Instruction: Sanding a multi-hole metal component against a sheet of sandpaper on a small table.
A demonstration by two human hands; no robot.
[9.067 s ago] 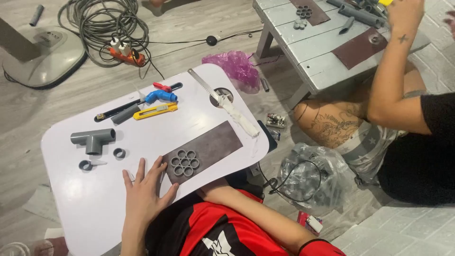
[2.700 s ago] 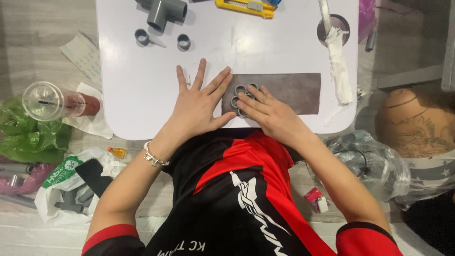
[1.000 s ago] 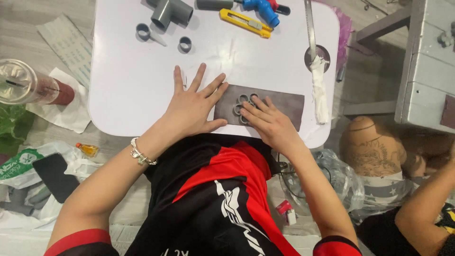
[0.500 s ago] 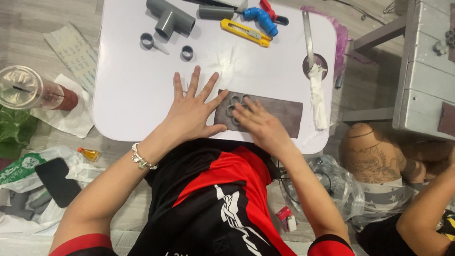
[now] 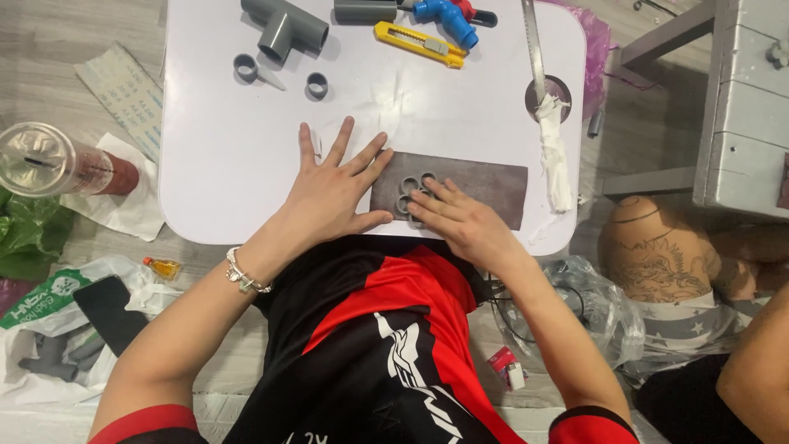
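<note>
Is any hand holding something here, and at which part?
Nothing is gripped. The right hand presses flat on top of the cluster of grey rings, and the left hand pins the left end of the sandpaper sheet.

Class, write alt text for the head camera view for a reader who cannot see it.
A person's right hand presses a cluster of grey rings onto a dark sandpaper sheet on a white table, while the left hand lies flat beside it, holding the sheet's edge.

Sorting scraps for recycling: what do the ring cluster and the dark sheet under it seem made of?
Ring cluster: probably grey plastic pipe slices, matte, matching the tee fitting. Dark sheet: likely sandpaper, a thin, flat, dull brown strip; grit not visible.
</note>
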